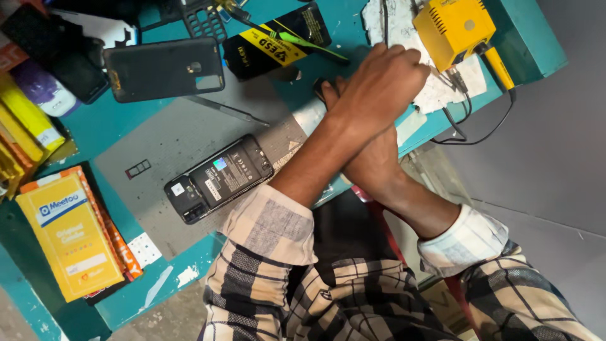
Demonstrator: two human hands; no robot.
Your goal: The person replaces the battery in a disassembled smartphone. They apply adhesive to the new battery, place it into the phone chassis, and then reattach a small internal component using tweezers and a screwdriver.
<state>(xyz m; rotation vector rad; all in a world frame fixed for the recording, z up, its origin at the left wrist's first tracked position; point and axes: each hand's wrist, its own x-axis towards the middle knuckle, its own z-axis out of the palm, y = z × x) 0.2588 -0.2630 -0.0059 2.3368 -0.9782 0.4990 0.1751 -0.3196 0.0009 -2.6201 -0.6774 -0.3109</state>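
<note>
My two forearms cross over the teal bench edge (pixel 189 265). My left hand (pixel 382 82) lies on top with its back up and its fingers curled in, by a stained white pad (pixel 394 25). Nothing shows in it. My right hand (pixel 333 95) lies under it and is mostly hidden. Only its fingertips show, next to a small dark thing (pixel 318 87) that I cannot make out. A black phone with its back off (pixel 218 177) lies on a grey mat (pixel 170 139), left of my arms and untouched.
A black phone back cover (pixel 164 66), thin tweezers (pixel 227 110) and a small card tray (pixel 137 168) lie on or near the mat. A black pouch with a yellow label (pixel 271 41), a green brush (pixel 312 45), a yellow soldering station (pixel 454 28) and yellow boxes (pixel 66 233) ring the bench.
</note>
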